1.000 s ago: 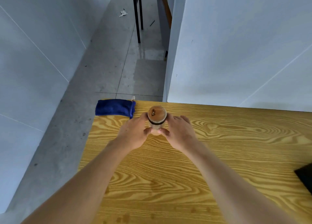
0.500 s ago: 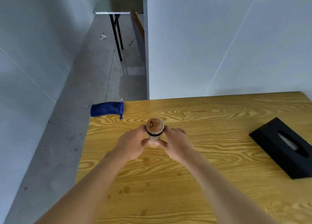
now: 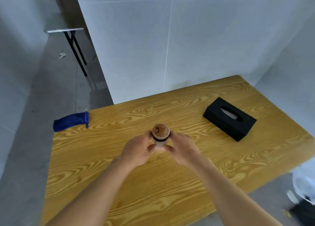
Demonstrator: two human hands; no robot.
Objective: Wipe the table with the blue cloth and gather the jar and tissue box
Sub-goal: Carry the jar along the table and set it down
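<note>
Two hands close on one jar (image 3: pixel 160 137): my left hand (image 3: pixel 137 150) cups it from one side, my right hand (image 3: pixel 183 149) from the other, fingers curled round the glass below the dark band and thumbs nearly meeting at the front. I judge the double grip is for steadiness, since the jar is tall and narrow and would tip easily if pushed one-handed. It stands upright near the middle of the wooden table (image 3: pixel 136 191); whether its base touches the surface I cannot tell, as my fingers hide it. The black tissue box (image 3: pixel 229 118) sits well apart toward the far right, so gathering the two means bringing the jar that way, I reckon. The blue cloth (image 3: pixel 70 121) lies folded at the far left corner, partly overhanging the edge, out of the way.
</note>
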